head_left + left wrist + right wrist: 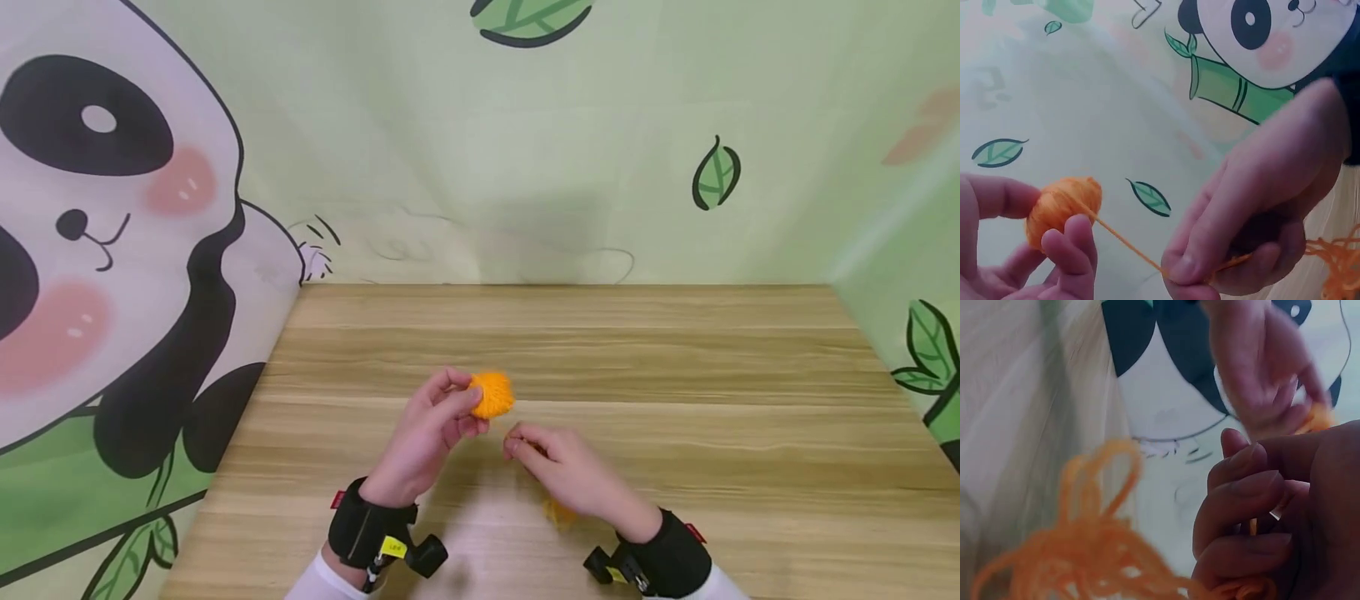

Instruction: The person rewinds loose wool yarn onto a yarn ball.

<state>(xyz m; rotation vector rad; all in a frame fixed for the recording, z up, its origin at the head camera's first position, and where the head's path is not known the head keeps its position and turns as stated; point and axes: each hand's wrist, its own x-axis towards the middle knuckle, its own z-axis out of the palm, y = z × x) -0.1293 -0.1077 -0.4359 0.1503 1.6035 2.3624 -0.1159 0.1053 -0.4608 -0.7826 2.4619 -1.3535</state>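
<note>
An orange ball of yarn (492,394) is held up over the table by my left hand (431,433), between its thumb and fingers. From the ball a taut strand (1127,242) runs across to my right hand (566,467), which pinches it between thumb and forefinger. In the right wrist view the other fingers (1241,512) of that hand curl inward, with yarn passing through them. Loose orange loops (1094,550) trail below the right hand, and the head view shows part of this tangle (558,512) beside its palm.
Both hands are over a wood-grain table (675,358). A pale green printed backdrop (420,125) with a panda and leaves rises behind and at the sides. Each wrist wears a black band (663,554) with a small camera.
</note>
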